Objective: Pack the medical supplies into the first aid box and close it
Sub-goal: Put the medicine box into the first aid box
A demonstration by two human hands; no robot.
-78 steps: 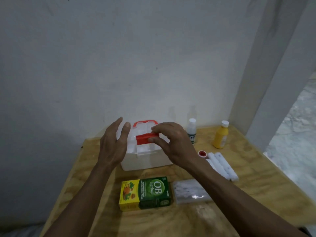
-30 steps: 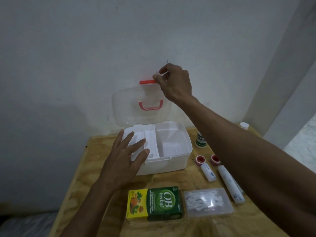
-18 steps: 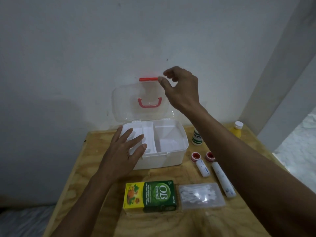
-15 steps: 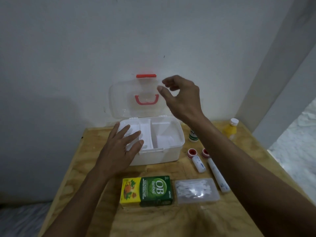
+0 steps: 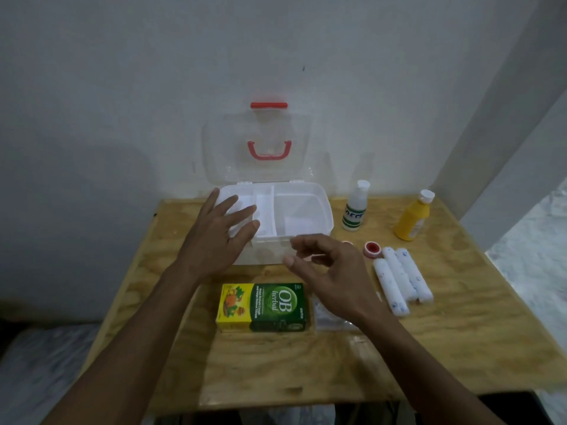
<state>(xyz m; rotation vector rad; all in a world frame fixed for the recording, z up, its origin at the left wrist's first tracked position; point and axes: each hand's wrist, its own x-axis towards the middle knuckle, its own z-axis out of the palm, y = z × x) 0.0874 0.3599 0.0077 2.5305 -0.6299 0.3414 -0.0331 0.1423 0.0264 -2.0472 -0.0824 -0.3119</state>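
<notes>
Plywood table (image 5: 460,317) against a white wall: we see the left hand (image 5: 211,240), fingers spread, resting on the open first aid box (image 5: 319,207), and the right hand (image 5: 331,271), fingers loosely curled and empty, above the green carton (image 5: 267,306). We judge that the upright lid (image 5: 254,145) could drop if the box is jostled, and the bandage rolls (image 5: 399,280) could roll off.

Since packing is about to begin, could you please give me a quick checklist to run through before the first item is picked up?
1. First aid box lid fully open: ok.
2. Right compartment free: ok.
3. Left hand steadying box: ok, resting on its left side.
4. Right hand free: ok, holds nothing.
5. OB herbal carton within reach: ok.
6. Bottles' caps tight: cannot tell.
</notes>
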